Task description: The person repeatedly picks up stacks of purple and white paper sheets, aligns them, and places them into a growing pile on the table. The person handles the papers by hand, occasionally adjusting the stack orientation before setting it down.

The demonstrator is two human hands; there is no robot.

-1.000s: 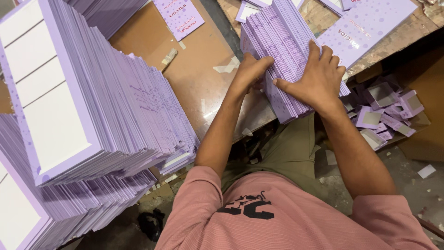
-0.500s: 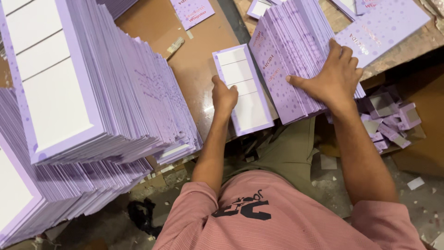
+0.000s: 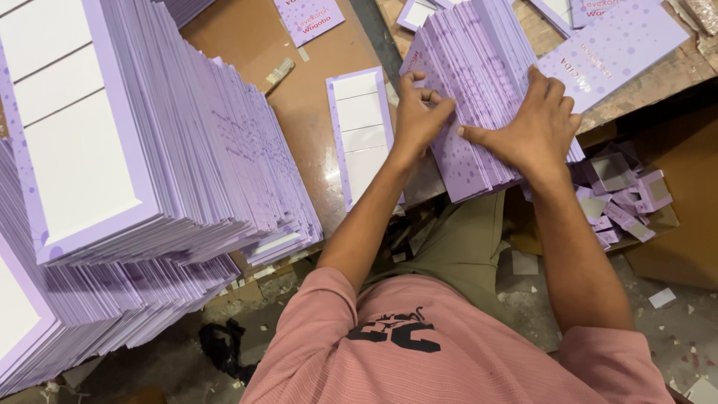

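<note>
Brown worktable point(image 3: 254, 52), hands point(image 3: 479, 123) on fanned lilac cards point(image 3: 479, 82)

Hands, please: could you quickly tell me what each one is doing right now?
Left hand: fingers curled on the edge of the lilac card stack.
Right hand: open, pressed flat on that stack.

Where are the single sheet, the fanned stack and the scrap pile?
single sheet point(image 3: 360, 120), head view, white panel in its middle
fanned stack point(image 3: 479, 82), head view, purple card edges
scrap pile point(image 3: 621, 191), head view, a purple offcut
</note>
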